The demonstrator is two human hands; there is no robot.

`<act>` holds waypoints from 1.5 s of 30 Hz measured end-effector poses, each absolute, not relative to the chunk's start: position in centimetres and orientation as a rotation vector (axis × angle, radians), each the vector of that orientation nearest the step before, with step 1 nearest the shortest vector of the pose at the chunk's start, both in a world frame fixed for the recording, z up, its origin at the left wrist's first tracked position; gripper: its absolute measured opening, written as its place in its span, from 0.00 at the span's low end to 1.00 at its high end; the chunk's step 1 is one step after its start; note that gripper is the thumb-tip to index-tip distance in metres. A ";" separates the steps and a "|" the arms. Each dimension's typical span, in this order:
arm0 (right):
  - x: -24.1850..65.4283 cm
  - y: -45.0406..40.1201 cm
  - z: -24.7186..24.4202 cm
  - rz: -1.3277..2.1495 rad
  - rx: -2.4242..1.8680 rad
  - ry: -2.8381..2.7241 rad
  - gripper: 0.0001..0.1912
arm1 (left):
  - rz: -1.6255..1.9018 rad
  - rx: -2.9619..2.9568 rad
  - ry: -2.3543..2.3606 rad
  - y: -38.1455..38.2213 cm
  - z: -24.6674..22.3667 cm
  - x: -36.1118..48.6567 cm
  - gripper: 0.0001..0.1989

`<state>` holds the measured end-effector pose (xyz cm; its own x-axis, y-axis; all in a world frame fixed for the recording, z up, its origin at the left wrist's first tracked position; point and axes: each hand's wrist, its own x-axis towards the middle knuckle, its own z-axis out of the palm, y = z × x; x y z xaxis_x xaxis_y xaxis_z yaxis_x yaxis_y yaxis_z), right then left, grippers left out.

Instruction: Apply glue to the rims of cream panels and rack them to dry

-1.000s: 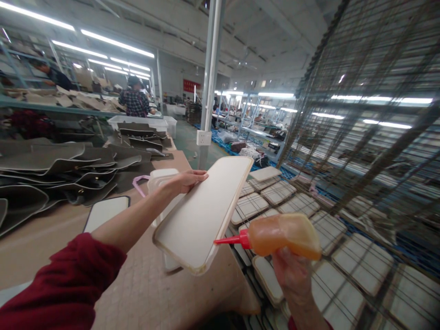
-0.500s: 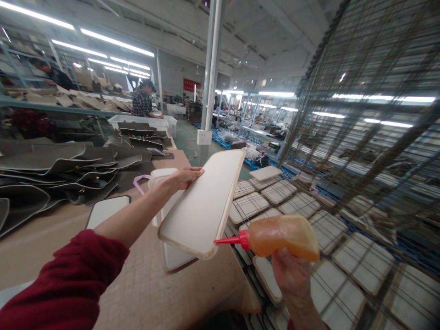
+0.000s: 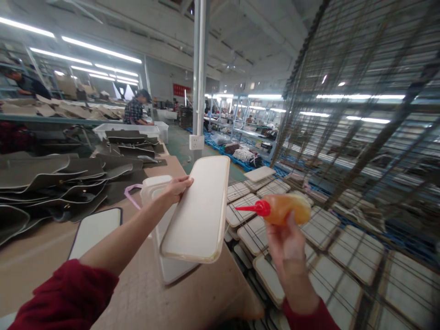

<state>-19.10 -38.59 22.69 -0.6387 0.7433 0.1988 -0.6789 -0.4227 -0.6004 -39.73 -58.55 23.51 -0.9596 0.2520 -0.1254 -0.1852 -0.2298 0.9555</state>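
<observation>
My left hand [image 3: 180, 187] grips the upper left edge of a white rounded panel [image 3: 201, 208], thumb on its face, and holds it tilted above the table. A yellowish band runs along the panel's rim. In my right hand [image 3: 285, 236] is a squeeze bottle [image 3: 287, 208] of amber liquid, lying sideways. Its red nozzle [image 3: 249, 208] points left and is apart from the panel's right edge. More white panels [image 3: 177, 270] lie under the held one on the brown table [image 3: 137, 284].
Dark grey sheets [image 3: 41, 178] are piled at the left. A dark-edged panel [image 3: 96, 229] lies near my left forearm. At the right, wire racks [image 3: 354, 252] carry many white panels, with a raised mesh rack [image 3: 364, 91] above. Beyond the table stands a person [image 3: 135, 107].
The bottle has moved up and right, its nozzle now away from the panel's lower right corner. The panel has turned more upright, and the camera view has shifted slightly.
</observation>
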 end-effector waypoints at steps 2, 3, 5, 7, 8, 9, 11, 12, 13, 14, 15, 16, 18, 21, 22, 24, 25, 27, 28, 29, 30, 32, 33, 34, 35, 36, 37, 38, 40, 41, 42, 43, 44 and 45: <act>-20.1 -37.6 23.5 2.051 -0.069 -0.842 0.17 | 2.240 0.073 1.740 -58.7 23.4 -39.4 0.15; -20.5 -37.1 23.7 2.013 -0.039 -0.859 0.17 | 2.229 0.073 1.735 -58.7 23.5 -39.3 0.15; -21.0 -36.4 23.9 1.928 0.020 -0.915 0.19 | 2.211 0.080 1.720 -58.8 23.5 -38.9 0.15; -21.4 -36.0 23.9 1.855 0.055 -0.983 0.21 | 2.191 0.083 1.702 -58.7 23.6 -38.7 0.15; -21.6 -35.8 23.8 1.825 0.058 -1.012 0.21 | 2.183 0.083 1.695 -58.7 23.6 -38.5 0.16; -21.7 -35.6 23.7 1.797 0.055 -1.039 0.21 | 2.177 0.079 1.689 -58.6 23.7 -38.5 0.17; -22.0 -35.2 23.5 1.744 0.043 -1.094 0.23 | 2.171 0.072 1.679 -58.5 23.7 -38.4 0.21; -22.2 -35.0 23.3 1.721 0.036 -1.122 0.23 | 2.169 0.072 1.674 -58.4 23.7 -38.4 0.22; -22.3 -34.8 23.2 1.703 0.029 -1.148 0.23 | 2.167 0.075 1.668 -58.4 23.6 -38.5 0.24; -22.4 -34.7 23.0 1.689 0.024 -1.170 0.23 | 2.164 0.080 1.662 -58.3 23.6 -38.7 0.25; -22.4 -34.6 22.8 1.682 0.021 -1.186 0.23 | 2.163 0.090 1.655 -58.3 23.4 -38.8 0.25; -22.3 -34.5 22.6 1.683 0.019 -1.198 0.22 | 2.163 0.102 1.647 -58.3 23.3 -39.0 0.26; -22.1 -34.6 22.1 1.702 0.019 -1.227 0.22 | 2.165 0.124 1.633 -58.4 22.9 -39.4 0.26; -21.5 -34.8 21.3 1.732 0.002 -1.268 0.23 | 2.167 0.139 1.622 -58.6 22.3 -39.9 0.22; -21.2 -35.0 21.0 1.744 -0.004 -1.279 0.23 | 2.167 0.135 1.624 -58.6 22.2 -40.0 0.20; -20.8 -35.3 20.5 1.778 -0.010 -1.294 0.25 | 2.163 0.127 1.630 -58.6 22.2 -40.0 0.18; -20.5 -35.4 20.3 1.802 -0.007 -1.306 0.26 | 2.159 0.122 1.634 -58.6 22.3 -40.0 0.17; -20.0 -35.9 19.9 1.840 -0.005 -1.333 0.27 | 2.152 0.112 1.643 -58.5 22.5 -39.9 0.17; -19.6 -36.1 19.6 1.857 -0.004 -1.354 0.27 | 2.151 0.105 1.649 -58.4 22.6 -39.9 0.17; -19.2 -36.4 19.3 1.878 -0.003 -1.380 0.27 | 2.152 0.096 1.656 -58.4 22.7 -39.8 0.18; -18.7 -36.8 19.0 1.906 -0.002 -1.404 0.27 | 2.158 0.086 1.666 -58.4 22.8 -39.8 0.18; -17.6 -37.5 18.5 2.002 0.006 -1.446 0.25 | 2.175 0.056 1.689 -58.5 23.0 -39.8 0.20; -17.1 -37.9 18.3 2.064 0.013 -1.453 0.23 | 2.184 0.039 1.702 -58.5 23.1 -39.8 0.21; -16.7 -38.2 18.3 2.122 0.014 -1.444 0.21 | 2.193 0.024 1.713 -58.6 23.2 -39.8 0.22; -16.4 -38.4 18.4 2.160 0.007 -1.418 0.19 | 2.199 0.011 1.722 -58.6 23.3 -39.7 0.22; -16.3 -38.4 18.6 2.166 -0.002 -1.382 0.17 | 2.203 0.003 1.727 -58.7 23.3 -39.6 0.23; -16.5 -38.4 19.0 2.138 -0.009 -1.340 0.16 | 2.205 0.000 1.730 -58.7 23.4 -39.5 0.23; -16.9 -38.2 19.6 2.080 -0.013 -1.296 0.15 | 2.205 -0.002 1.731 -58.7 23.4 -39.4 0.24; -18.1 -37.6 20.8 1.935 -0.009 -1.222 0.16 | 2.201 -0.003 1.731 -58.6 23.4 -39.1 0.26; -18.9 -37.2 21.4 1.871 -0.001 -1.192 0.17 | 2.199 0.004 1.727 -58.5 23.3 -39.0 0.28; -19.6 -36.7 21.9 1.822 0.006 -1.163 0.18 | 2.196 0.021 1.720 -58.5 23.2 -38.9 0.31; -20.4 -36.3 22.2 1.784 0.013 -1.138 0.20 | 2.190 0.047 1.709 -58.4 23.1 -38.8 0.32; -21.0 -35.9 22.5 1.751 0.022 -1.125 0.21 | 2.183 0.080 1.694 -58.3 23.0 -38.8 0.33; -21.5 -35.5 22.6 1.718 0.032 -1.122 0.22 | 2.177 0.113 1.678 -58.2 22.9 -38.7 0.34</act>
